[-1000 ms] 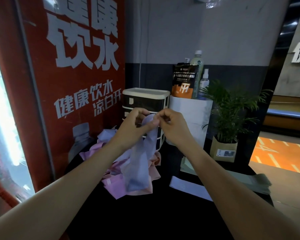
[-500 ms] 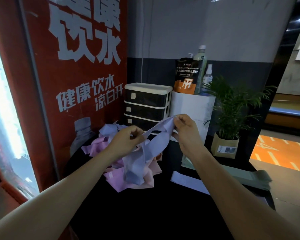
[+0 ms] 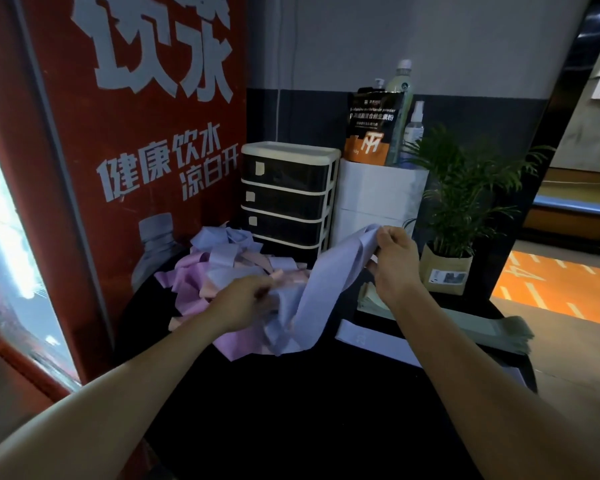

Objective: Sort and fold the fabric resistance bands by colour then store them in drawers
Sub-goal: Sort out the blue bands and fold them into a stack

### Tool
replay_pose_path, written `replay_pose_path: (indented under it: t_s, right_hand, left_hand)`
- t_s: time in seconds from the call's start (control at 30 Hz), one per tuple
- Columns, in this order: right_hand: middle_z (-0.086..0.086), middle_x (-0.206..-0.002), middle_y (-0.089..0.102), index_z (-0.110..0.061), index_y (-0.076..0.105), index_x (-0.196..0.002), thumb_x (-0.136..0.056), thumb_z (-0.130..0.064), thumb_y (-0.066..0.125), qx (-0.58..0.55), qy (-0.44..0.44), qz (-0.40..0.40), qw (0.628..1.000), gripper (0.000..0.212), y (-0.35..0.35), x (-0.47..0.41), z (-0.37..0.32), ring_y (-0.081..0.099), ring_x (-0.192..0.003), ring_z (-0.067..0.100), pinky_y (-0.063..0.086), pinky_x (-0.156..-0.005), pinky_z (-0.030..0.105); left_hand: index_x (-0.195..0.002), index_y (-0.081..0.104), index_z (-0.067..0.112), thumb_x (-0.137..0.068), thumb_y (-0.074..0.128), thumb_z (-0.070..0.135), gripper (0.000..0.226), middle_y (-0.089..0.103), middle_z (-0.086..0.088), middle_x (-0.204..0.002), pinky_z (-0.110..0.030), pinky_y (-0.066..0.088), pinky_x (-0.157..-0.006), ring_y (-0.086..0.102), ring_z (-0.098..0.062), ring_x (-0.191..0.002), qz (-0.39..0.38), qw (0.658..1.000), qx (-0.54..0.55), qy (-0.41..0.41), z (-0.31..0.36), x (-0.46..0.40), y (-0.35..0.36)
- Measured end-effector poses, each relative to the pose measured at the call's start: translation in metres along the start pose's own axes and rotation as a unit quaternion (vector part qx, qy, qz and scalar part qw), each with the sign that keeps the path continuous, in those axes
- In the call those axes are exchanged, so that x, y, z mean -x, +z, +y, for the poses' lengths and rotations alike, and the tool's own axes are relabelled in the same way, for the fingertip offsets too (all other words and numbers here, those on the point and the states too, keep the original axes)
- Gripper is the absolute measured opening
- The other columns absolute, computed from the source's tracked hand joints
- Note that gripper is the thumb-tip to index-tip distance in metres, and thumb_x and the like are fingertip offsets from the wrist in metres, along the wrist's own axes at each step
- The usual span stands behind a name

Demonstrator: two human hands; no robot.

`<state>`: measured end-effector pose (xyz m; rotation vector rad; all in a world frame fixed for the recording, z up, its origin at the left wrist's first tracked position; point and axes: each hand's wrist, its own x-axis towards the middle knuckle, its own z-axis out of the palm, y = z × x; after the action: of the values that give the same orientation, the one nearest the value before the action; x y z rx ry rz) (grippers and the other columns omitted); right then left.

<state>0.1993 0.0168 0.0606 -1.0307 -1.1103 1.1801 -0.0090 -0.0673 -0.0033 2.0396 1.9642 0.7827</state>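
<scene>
Lavender band [image 3: 314,299] sits in both hands over the black table [image 3: 291,410], draped from the right hand down to the table's near-left part; judged step: one band is being pulled out straight for folding, sorting only partly done.

Left hand [image 3: 243,303]: low, at the band's lower end on the edge of the mixed pile; fingers [image 3: 262,292] curled onto cloth; frame is blurred there, so whether they pinch the lavender band alone or also the pile under it I cannot tell.

Right hand [image 3: 394,265]: raised, fingers closed together in a pinch on the band's upper end; cloth hangs slack between the two hands, twisted partway.

Next move, as a judgement: free the lower end from the pile, flatten the twist, bring the ends together; then lay it with its own colour.

Further back: flat lavender band [image 3: 374,342] lying right of the hands; stack of grey-green bands [image 3: 492,329] beyond it, partly behind the right forearm; mixed pile [image 3: 215,271] of pink, peach and lavender bands, unsorted; drawer unit [image 3: 288,195] at the back, all drawers closed; no band stored in view.
</scene>
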Motion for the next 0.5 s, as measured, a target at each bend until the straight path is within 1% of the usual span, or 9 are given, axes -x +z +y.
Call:
replay_pose_path:
  t_s: [0.03,0.07,0.1,0.17,0.23,0.3,0.37,0.43,0.5]
  right_hand:
    - [0.028,-0.115,0.056,0.002,0.055,-0.101,-0.099,-0.012,0.041,-0.002,-0.001,0.015,1.0,0.021,-0.003,-0.001,-0.002,0.051,-0.111,0.043,0.042,-0.096,0.06]
    - [0.027,-0.109,0.058,0.001,0.055,-0.1,-0.099,-0.012,0.04,-0.005,-0.003,0.031,1.0,0.02,-0.006,-0.001,-0.003,0.054,-0.105,0.043,0.044,-0.096,0.058]
    - [0.024,-0.098,0.06,-0.001,0.055,-0.098,-0.099,-0.012,0.039,-0.011,-0.007,0.044,0.999,0.019,-0.009,-0.002,-0.004,0.058,-0.096,0.042,0.047,-0.093,0.053]
    - [0.011,-0.078,0.055,-0.004,0.051,-0.089,-0.1,-0.01,0.037,-0.042,-0.012,0.064,0.997,0.018,-0.015,-0.005,-0.001,0.055,-0.077,0.028,0.05,-0.082,0.043]
    - [0.007,-0.073,0.05,-0.005,0.048,-0.086,-0.099,-0.009,0.036,-0.076,-0.001,0.084,0.994,0.019,-0.018,-0.009,0.003,0.049,-0.07,0.021,0.047,-0.072,0.036]
    - [0.009,-0.079,0.052,-0.005,0.049,-0.091,-0.099,-0.008,0.036,-0.091,0.006,0.094,0.991,0.016,-0.02,-0.011,0.004,0.051,-0.074,0.021,0.048,-0.068,0.032]
    - [0.011,-0.087,0.056,-0.004,0.052,-0.088,-0.098,-0.006,0.037,-0.088,0.0,0.071,0.994,0.018,-0.019,-0.009,0.004,0.055,-0.079,0.02,0.051,-0.071,0.031]
    - [0.013,-0.09,0.06,-0.007,0.055,-0.079,-0.096,-0.002,0.042,-0.056,-0.009,-0.001,0.998,0.021,-0.015,-0.005,0.007,0.059,-0.082,0.022,0.054,-0.076,0.034]
    - [0.013,-0.088,0.063,-0.011,0.057,-0.073,-0.093,-0.003,0.051,0.06,-0.03,-0.08,0.995,0.022,-0.009,-0.001,0.014,0.06,-0.085,0.025,0.053,-0.081,0.04]
  left_hand:
    - [-0.069,0.048,0.028,-0.092,0.055,0.022,0.025,0.049,0.002,-0.068,-0.014,0.033,-0.056,0.046,-0.01,-0.064,0.034,0.999,0.021,-0.015,0.003,-0.002,-0.006]
    - [-0.067,0.044,0.027,-0.095,0.051,0.019,0.029,0.046,0.005,-0.066,-0.014,0.03,-0.053,0.043,-0.008,-0.062,0.068,0.996,0.041,-0.04,0.005,-0.004,-0.013]
    - [-0.067,0.043,0.025,-0.096,0.047,0.018,0.03,0.045,0.005,-0.066,-0.017,0.03,-0.054,0.042,-0.01,-0.063,0.095,0.991,0.073,-0.067,0.004,-0.007,-0.019]
    - [-0.07,0.046,0.018,-0.098,0.044,0.019,0.028,0.045,0.002,-0.067,-0.024,0.031,-0.056,0.042,-0.015,-0.065,0.147,0.972,0.15,-0.104,0.001,-0.014,-0.032]
    - [-0.079,0.053,0.013,-0.098,0.044,0.021,0.023,0.05,-0.003,-0.073,-0.028,0.035,-0.064,0.044,-0.017,-0.069,0.192,0.948,0.22,-0.124,-0.001,-0.018,-0.044]
    - [-0.083,0.056,0.017,-0.098,0.046,0.023,0.019,0.055,-0.008,-0.084,-0.032,0.039,-0.072,0.048,-0.018,-0.077,0.221,0.921,0.29,-0.136,-0.003,-0.021,-0.053]
    - [-0.082,0.055,0.017,-0.098,0.045,0.023,0.021,0.054,-0.009,-0.085,-0.029,0.04,-0.068,0.048,-0.019,-0.078,0.228,0.906,0.324,-0.145,-0.002,-0.024,-0.055]
    - [-0.084,0.054,0.013,-0.099,0.043,0.024,0.022,0.052,-0.004,-0.079,-0.023,0.036,-0.062,0.046,-0.015,-0.075,0.231,0.901,0.338,-0.146,0.003,-0.026,-0.055]
    - [-0.075,0.051,0.015,-0.099,0.042,0.026,0.028,0.046,-0.002,-0.071,-0.022,0.03,-0.058,0.041,-0.014,-0.069,0.237,0.91,0.315,-0.131,0.008,-0.028,-0.054]
